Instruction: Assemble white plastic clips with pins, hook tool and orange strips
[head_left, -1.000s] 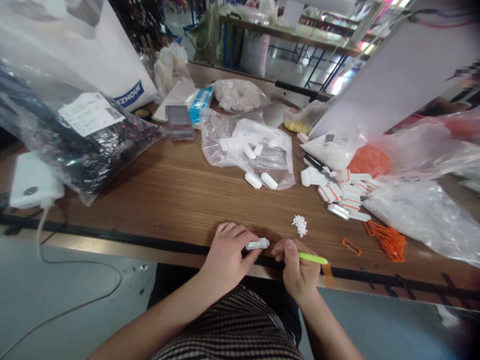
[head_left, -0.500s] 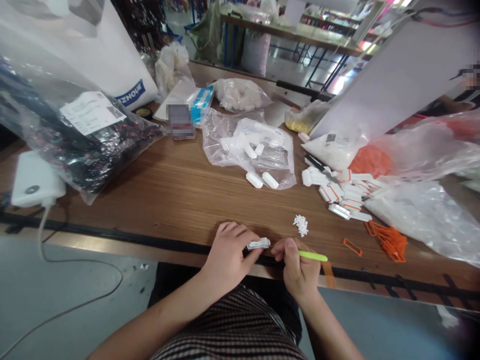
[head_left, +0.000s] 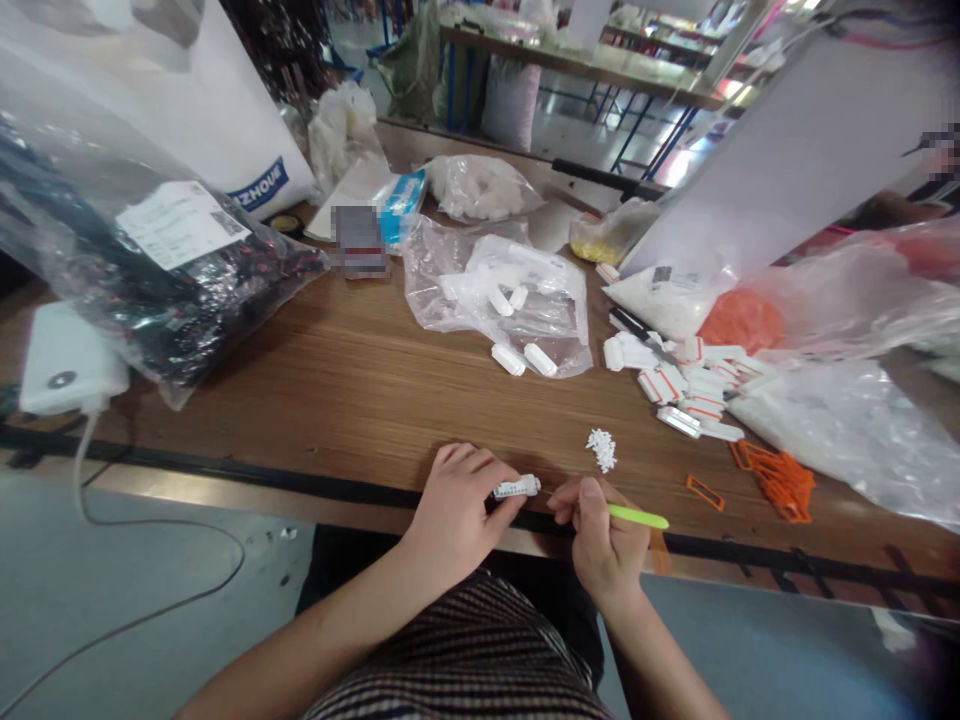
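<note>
My left hand (head_left: pixel 463 505) is closed on a white plastic connector housing (head_left: pixel 517 487) at the table's front edge. A row of small holes shows along the housing's side. In my right hand (head_left: pixel 604 525) is a slim tool with a yellow-green handle (head_left: pixel 637 516), gripped in a pinch; its thin tip points left toward the housing, a small gap apart. Just beyond the right hand lies a little heap of tiny white pins (head_left: pixel 601 450). Orange rectangular frames (head_left: pixel 780 487) are piled farther right, with one loose orange frame (head_left: pixel 705 492) beside them.
More white housings (head_left: pixel 697 385), some with orange frames, are heaped at the right beside clear plastic bags (head_left: pixel 847 430). An opened bag (head_left: pixel 450 300) with white housings lies at the middle back. A large bag of dark parts (head_left: pixel 180 300) and a white power box (head_left: pixel 71 360) stand left.
My right hand has drawn slightly to the right with the tool, away from the housing. The left hand and the housing have stayed in place.
</note>
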